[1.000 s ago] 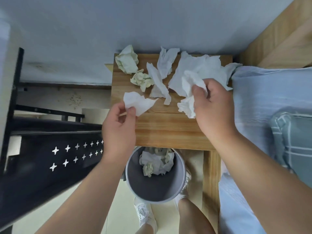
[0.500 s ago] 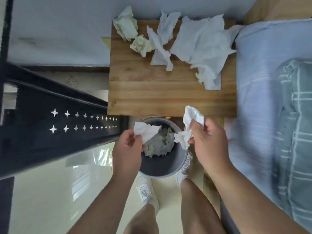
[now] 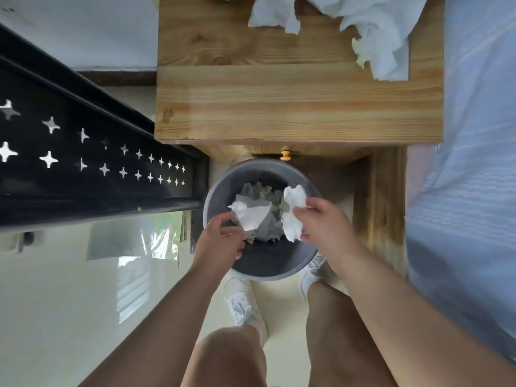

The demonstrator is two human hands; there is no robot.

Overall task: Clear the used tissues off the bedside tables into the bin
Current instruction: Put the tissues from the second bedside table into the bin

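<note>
Tissues are being held in both hands over the open mouth of the grey bin [image 3: 212, 208], which is standing on the pale floor [image 3: 69, 303] just in front of the wooden bedside table [image 3: 279, 107]. A flat, folded white tissue [image 3: 252, 217] is being pinched between the thumb and fingertips of the left hand [image 3: 220, 241], above the bin's left half. A crumpled white tissue [image 3: 293, 216] is being gripped by the closed fingers of the right hand [image 3: 326, 227], above the bin's right half. More crumpled tissues [image 3: 265, 233], white and pale green, are lying inside the bin beneath both hands.

On the table, a large loose white tissue [image 3: 382, 37] is lying at the far right corner, reaching toward the right edge, and another white tissue [image 3: 273, 15] is lying along the far edge near the middle; both are being cut off by the top of the view. The near half of the tabletop is bare wood. A black perforated metal frame [image 3: 83, 163] is standing to the table's left, and a blue-covered bed [image 3: 474, 163] is touching its right edge. White shoes [image 3: 243, 300] are being seen on the floor beside the bin.
</note>
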